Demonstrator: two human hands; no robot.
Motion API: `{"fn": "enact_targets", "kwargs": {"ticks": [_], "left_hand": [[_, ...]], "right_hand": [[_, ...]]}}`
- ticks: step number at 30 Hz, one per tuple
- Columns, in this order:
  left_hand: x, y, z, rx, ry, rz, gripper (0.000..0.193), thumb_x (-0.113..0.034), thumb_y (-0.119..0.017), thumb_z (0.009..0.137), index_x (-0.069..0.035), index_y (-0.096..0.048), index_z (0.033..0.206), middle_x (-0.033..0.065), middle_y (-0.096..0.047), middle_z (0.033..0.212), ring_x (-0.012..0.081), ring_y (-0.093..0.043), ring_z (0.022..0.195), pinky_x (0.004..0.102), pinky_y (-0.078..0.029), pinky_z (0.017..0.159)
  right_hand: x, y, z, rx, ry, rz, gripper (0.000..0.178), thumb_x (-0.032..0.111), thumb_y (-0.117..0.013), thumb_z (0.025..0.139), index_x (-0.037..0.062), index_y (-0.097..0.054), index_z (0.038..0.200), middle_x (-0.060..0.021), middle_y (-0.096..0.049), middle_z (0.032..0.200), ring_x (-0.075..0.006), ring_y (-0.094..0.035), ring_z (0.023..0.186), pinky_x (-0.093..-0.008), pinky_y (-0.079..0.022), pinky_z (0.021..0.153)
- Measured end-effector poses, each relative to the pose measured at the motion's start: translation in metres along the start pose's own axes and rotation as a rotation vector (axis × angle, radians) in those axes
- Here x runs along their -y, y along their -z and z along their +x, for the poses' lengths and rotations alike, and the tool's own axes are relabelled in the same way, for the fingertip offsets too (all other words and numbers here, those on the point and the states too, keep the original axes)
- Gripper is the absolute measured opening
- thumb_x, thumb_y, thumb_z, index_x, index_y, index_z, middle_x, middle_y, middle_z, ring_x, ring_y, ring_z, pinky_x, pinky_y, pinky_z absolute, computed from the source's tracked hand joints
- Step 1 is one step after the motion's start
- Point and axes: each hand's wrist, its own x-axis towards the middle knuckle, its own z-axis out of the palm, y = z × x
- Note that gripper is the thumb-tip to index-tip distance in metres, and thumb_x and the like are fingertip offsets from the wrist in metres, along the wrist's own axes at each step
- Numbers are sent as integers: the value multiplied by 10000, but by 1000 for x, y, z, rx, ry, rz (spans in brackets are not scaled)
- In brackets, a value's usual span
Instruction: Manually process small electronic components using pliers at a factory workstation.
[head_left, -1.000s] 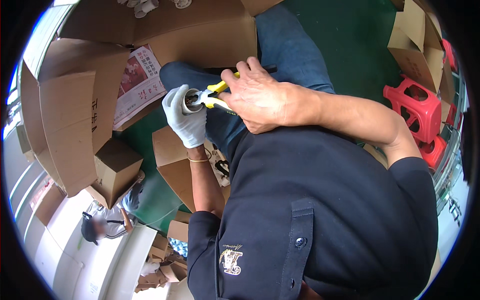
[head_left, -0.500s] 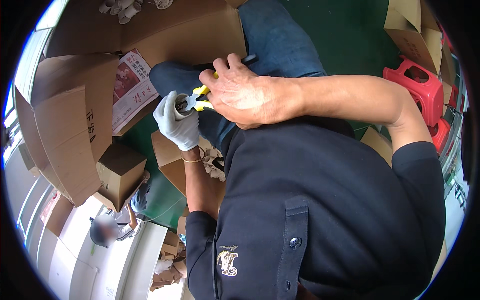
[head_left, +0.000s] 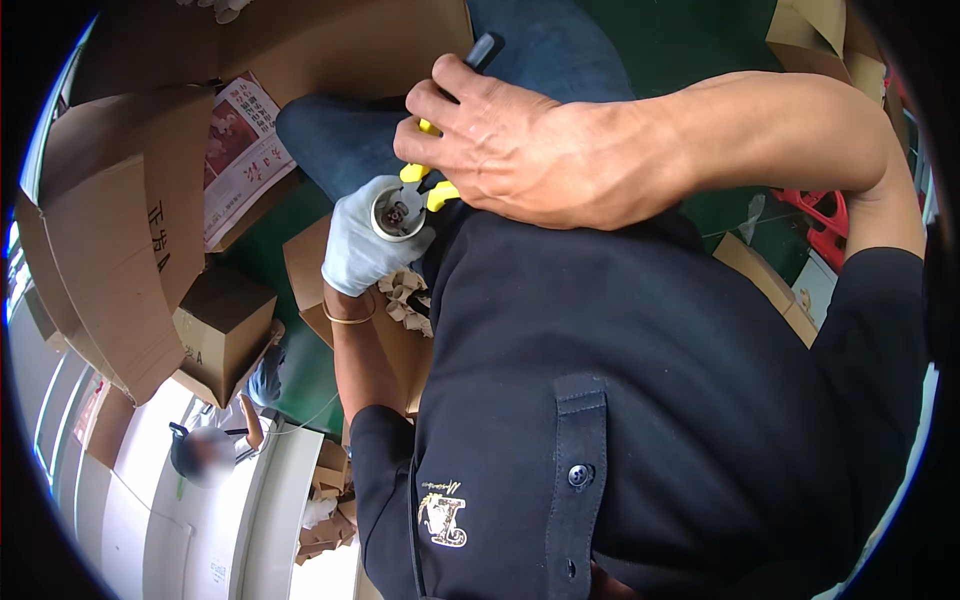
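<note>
My left hand [head_left: 358, 245], in a white glove, is closed round a white cup-shaped piece [head_left: 421, 232] with its round mouth facing up. Something dark sits inside the cup; its details are too small to make out. My bare right hand [head_left: 520, 150] grips pliers [head_left: 440, 195] with yellow and black handles. Their metal jaws point down and to the left into the cup's mouth. Most of the handles are hidden under my fingers. A dark rod-like end [head_left: 485, 50] sticks out beyond the right hand. Both hands are close to my body, over my lap.
A large carton [head_left: 350, 50] stands ahead, with white pieces [head_left: 225, 8] at its far left. Another open carton [head_left: 110, 240] is at left, beside a printed sheet [head_left: 245, 150]. Below my left forearm, a box holds white pieces [head_left: 408, 300]. Red stools [head_left: 825, 225] stand right; a person [head_left: 215, 455] is lower left.
The cup has moved right, and its mouth now faces up more openly. The pliers have swung from nearly level to a steeper slant, with the right hand shifting right and slightly up.
</note>
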Motion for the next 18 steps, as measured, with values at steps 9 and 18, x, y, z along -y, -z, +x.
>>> {"fn": "enact_targets", "kwargs": {"ticks": [9,18], "left_hand": [[-2,-18,4,-617,-251,216,367,-52,-834,608,-63,-660,930,93,-668,844,253,-666,704,328,-544,663],[-9,25,-4,207,-30,-18,418,-80,-830,598,-18,-643,967,46,-683,789,105,-610,683,285,-524,676]], "right_hand": [[-1,-15,-7,-114,-112,302,284,203,-513,910,14,-708,825,-132,-565,972,-238,-504,893,-403,-392,768],[9,-10,-4,-57,-52,117,295,198,-511,931,-2,-729,932,-160,-576,1059,-254,-501,998,-411,-378,827]]}}
